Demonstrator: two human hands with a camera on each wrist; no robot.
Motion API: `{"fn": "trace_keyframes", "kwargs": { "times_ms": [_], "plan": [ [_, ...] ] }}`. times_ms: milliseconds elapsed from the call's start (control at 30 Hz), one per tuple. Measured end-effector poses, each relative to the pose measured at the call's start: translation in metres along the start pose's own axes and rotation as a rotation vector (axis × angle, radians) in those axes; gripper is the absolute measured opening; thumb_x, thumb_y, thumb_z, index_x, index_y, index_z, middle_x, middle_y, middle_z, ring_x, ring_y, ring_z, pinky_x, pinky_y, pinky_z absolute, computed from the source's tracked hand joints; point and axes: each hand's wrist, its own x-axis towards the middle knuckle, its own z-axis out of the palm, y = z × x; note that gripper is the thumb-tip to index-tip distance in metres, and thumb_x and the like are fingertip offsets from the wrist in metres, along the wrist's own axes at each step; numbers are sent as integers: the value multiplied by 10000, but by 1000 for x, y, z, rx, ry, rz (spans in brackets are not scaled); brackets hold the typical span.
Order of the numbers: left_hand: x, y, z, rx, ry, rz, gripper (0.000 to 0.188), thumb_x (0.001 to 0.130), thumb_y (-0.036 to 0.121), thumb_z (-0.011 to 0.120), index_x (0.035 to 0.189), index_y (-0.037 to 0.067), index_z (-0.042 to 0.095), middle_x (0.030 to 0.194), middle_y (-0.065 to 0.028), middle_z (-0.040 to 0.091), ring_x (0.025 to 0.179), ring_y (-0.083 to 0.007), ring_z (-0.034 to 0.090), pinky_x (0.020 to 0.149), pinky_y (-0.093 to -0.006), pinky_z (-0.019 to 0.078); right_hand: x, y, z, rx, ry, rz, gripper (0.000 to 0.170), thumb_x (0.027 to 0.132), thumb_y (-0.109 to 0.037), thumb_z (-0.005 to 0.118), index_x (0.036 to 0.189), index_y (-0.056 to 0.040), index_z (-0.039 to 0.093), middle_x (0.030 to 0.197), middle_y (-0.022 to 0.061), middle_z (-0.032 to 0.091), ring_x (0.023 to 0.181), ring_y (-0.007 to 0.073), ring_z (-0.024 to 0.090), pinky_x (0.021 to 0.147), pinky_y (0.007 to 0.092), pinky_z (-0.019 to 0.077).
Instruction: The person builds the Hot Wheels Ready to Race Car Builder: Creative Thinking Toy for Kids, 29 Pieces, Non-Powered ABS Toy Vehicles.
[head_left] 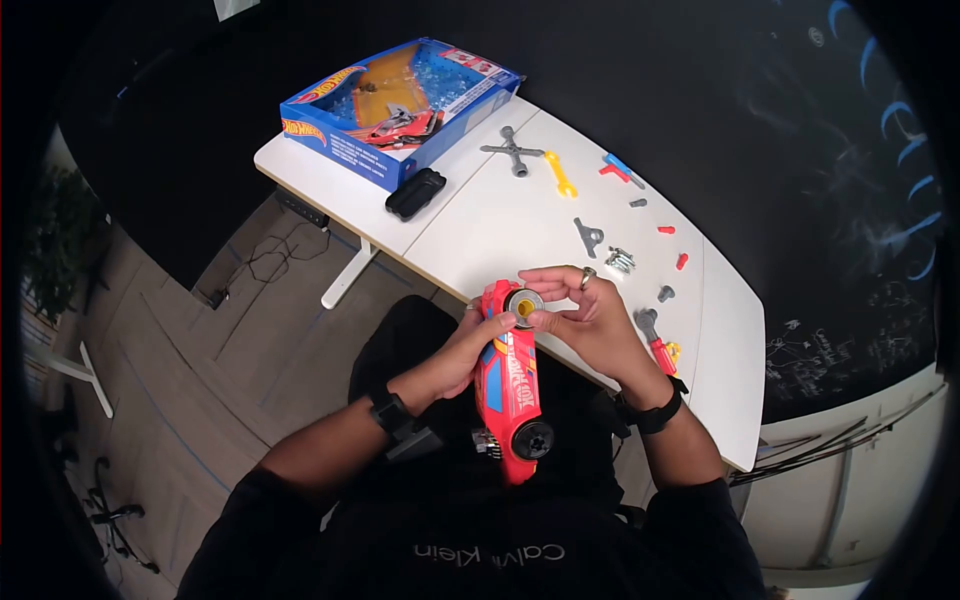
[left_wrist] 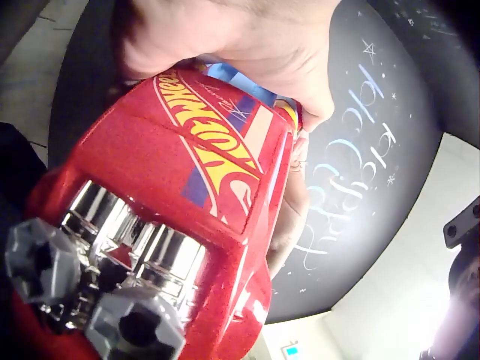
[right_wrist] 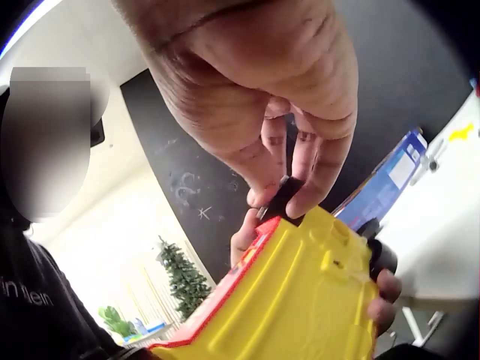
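A red toy car (head_left: 510, 385) with a yellow underside (right_wrist: 300, 300) is held on its side above the lap. My left hand (head_left: 455, 358) grips it near one end, thumb by a wheel (head_left: 524, 307) with a yellow centre. Thumb and fingers of my right hand (head_left: 590, 320) pinch that wheel's rim; in the right wrist view the right hand (right_wrist: 262, 97) holds the dark wheel (right_wrist: 280, 199) at the body's edge. Another black wheel (head_left: 532, 439) sits at the car's lower end. The left wrist view shows the left hand (left_wrist: 232, 37) over the red body (left_wrist: 157, 165) and chrome engine (left_wrist: 135, 232).
On the white table (head_left: 460, 215) stand a blue box (head_left: 365, 160) and a black part (head_left: 415, 194). Farther right lie a grey cross wrench (head_left: 514, 152), a yellow wrench (head_left: 560, 175), a pile of screws (head_left: 620, 260), a red-handled tool (head_left: 661, 352) and several small red and grey parts.
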Motion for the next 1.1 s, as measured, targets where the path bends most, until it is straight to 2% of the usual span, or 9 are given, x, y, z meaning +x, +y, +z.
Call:
{"fn": "trace_keyframes", "kwargs": {
  "times_ms": [133,300,433,600,700,833,933,1000,1100],
  "plan": [
    [3,-2,-2,-5,-66,42,779,985,467,634,1541,51,282,1445,-127,492,1331,-192,547,1021,-369,529,2,7,-2,191,-70,112,307,976,-103,715,1267,-23,661,1095,53,708,1013,118,667,827,293,582],
    [3,1,2,41,-108,77,763,974,470,651,1520,50,323,1416,-124,521,1328,-209,558,1035,-384,523,-1,12,0,208,2,63,98,1005,-96,675,1035,-5,651,1062,77,726,898,88,657,766,270,571],
    [-1,1,4,49,-43,37,773,966,489,658,1519,60,329,1403,-132,529,1308,-214,567,1042,-396,519,-2,15,7,212,44,32,105,1006,-112,681,1012,-13,647,1011,52,721,868,72,644,735,247,554],
    [3,0,-3,72,-163,45,813,930,581,662,1491,77,356,1346,-153,558,1159,-210,627,993,-391,549,-3,18,9,314,109,53,174,1008,-166,698,912,-60,601,868,31,700,753,43,617,633,205,480],
    [0,2,4,93,-127,49,791,920,599,657,1447,63,409,1298,-147,583,1118,-215,639,941,-398,580,-2,21,7,378,69,104,207,1034,-170,659,874,-95,550,861,12,671,738,55,572,628,210,460],
    [8,-5,-3,111,-134,91,772,919,594,648,1421,49,434,1267,-144,590,1117,-223,637,907,-449,603,0,22,7,383,55,117,231,1038,-177,654,863,-97,524,857,9,651,736,56,556,618,210,462],
    [7,-15,-9,35,-16,45,729,922,586,630,1406,69,455,1242,-137,587,1115,-235,634,887,-524,609,-5,19,9,358,97,78,201,1021,-217,684,951,-63,576,851,27,660,715,47,580,603,211,482],
    [7,-13,-12,20,-43,44,681,928,580,613,1376,81,495,1224,-127,586,1123,-244,633,891,-549,607,-9,14,6,257,9,60,143,1021,-196,673,1024,-59,633,901,18,665,761,55,591,640,226,502],
    [4,-14,-13,-5,-16,9,653,931,590,590,1301,55,533,1210,-100,587,1116,-244,637,899,-577,599,-5,20,-34,45,66,-55,98,1002,-136,666,1069,-67,684,948,7,684,826,74,617,694,271,527]
  ]
}}
